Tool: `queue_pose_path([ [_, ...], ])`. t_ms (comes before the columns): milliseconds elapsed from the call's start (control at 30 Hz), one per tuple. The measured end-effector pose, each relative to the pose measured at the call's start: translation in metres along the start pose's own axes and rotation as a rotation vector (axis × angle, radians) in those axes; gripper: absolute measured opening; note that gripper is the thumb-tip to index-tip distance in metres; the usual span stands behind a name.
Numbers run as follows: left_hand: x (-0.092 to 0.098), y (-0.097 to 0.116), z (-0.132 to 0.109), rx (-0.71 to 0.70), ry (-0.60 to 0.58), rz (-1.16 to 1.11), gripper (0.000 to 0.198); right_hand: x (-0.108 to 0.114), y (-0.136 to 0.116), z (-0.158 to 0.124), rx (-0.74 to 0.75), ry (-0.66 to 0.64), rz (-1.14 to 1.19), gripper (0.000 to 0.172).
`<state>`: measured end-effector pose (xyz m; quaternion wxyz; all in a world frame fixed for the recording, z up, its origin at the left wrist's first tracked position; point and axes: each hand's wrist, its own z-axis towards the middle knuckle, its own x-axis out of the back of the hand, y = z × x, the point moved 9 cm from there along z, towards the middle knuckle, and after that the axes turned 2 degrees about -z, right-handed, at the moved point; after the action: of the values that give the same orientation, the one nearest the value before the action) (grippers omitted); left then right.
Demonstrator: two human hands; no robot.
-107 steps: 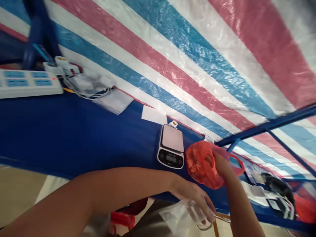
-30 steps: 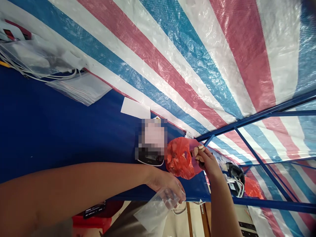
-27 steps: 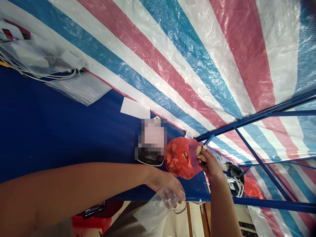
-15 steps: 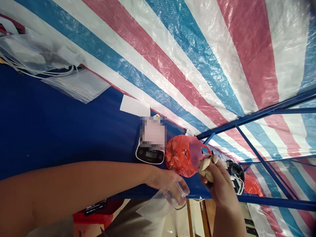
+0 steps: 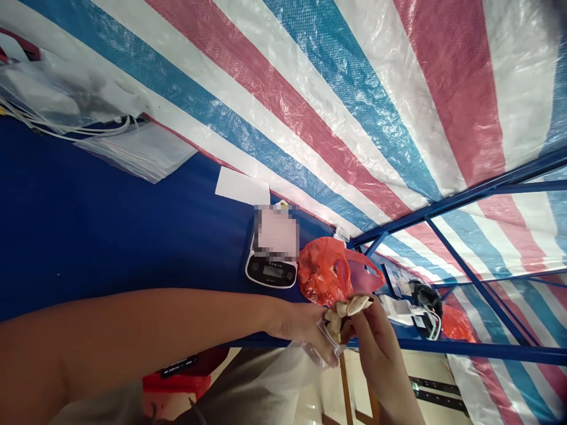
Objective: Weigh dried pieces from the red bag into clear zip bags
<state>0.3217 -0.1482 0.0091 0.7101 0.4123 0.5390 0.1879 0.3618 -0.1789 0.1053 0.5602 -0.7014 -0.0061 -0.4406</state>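
My left hand (image 5: 305, 330) is closed on the mouth of a clear plastic bag (image 5: 290, 372), which hangs down past the table's front edge. Several pale, flat pieces (image 5: 341, 316) are in the fingers of my right hand (image 5: 370, 330), right at the bag's opening; what they are I cannot tell. Just beyond both hands lies a red plastic bag (image 5: 323, 271) with its handle loop toward the right. To its left stands a kitchen scale (image 5: 272, 271) with a blurred-out patch over its top.
On the blue table (image 5: 110, 224) are a white card (image 5: 243, 186), flat clear bags (image 5: 142, 150) and white cables at the far left. A blue metal frame (image 5: 460, 275) and more cables are at the right. Striped sheeting hangs behind.
My right hand has moved left and down from beside the red bag, bringing the pale pieces to the clear bag's mouth. My left hand has hardly moved.
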Motion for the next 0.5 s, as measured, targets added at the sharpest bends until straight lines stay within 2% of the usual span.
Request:
queue_pose_path([
  [200, 0.0020, -0.0088, 0.0063, 0.040, -0.006, -0.054, 0.062, 0.0063, 0.0024, -0.0035, -0.030, 0.023, -0.031, 0.034],
  [400, 0.0008, -0.0098, 0.0040, 0.053, -0.022, -0.077, 0.062, 0.0005, 0.0042, -0.0046, -0.043, -0.059, -0.015, 0.034],
  [500, 0.0042, -0.0109, 0.0040, 0.072, 0.010, -0.078, 0.068, 0.0064, 0.0052, -0.0054, -0.068, -0.029, -0.022, 0.031],
])
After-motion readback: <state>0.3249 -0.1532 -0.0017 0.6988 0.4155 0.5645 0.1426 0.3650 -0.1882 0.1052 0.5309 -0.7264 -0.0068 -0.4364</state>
